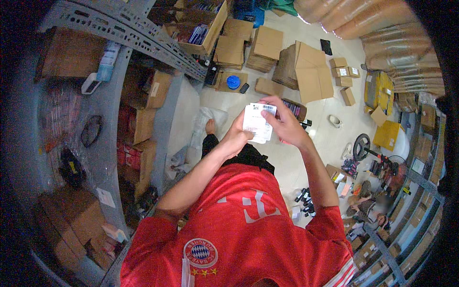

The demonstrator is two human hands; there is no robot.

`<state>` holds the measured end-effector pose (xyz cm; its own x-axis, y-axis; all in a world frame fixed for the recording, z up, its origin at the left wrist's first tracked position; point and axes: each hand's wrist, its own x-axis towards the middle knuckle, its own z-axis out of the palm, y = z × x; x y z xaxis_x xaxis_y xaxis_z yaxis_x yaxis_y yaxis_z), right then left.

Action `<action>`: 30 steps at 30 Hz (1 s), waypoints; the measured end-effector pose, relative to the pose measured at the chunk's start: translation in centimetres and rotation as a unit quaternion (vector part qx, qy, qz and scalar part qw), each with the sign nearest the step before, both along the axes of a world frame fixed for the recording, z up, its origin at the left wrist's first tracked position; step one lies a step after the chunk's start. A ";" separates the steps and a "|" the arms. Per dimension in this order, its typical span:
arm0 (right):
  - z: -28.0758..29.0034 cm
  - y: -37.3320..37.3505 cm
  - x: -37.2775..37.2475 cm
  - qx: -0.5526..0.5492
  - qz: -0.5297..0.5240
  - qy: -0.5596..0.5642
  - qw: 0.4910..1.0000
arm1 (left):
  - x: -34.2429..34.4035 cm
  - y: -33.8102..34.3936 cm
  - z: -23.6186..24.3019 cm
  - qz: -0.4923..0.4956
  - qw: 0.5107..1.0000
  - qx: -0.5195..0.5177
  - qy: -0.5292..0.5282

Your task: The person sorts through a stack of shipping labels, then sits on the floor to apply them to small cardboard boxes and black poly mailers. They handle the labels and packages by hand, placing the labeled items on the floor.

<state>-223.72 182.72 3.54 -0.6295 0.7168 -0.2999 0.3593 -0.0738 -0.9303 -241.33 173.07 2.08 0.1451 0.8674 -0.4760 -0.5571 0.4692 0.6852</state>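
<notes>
A small stack of white printed labels (255,122) with a barcode along the top is held in front of my body, over the floor. My left hand (234,137) grips its left and lower edge, with the thumb near the bottom. From the other side my right hand (289,125) holds the stack, its thumb lying on the top label and its fingers curled behind. The backs of the labels and most of my fingertips are hidden.
Metal shelving (125,28) with cardboard boxes runs along my left. Flattened cartons (313,71) and stacked boxes stand ahead, beside a blue tape roll (233,82). At right are a yellow-wrapped box (378,91), a fan (395,167) and a person (366,210) low among goods.
</notes>
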 end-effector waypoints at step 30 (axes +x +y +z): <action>11.3 1.5 -5.1 0.058 -0.048 0.148 0.986 | -7.2 5.3 13.1 0.003 0.981 0.192 0.029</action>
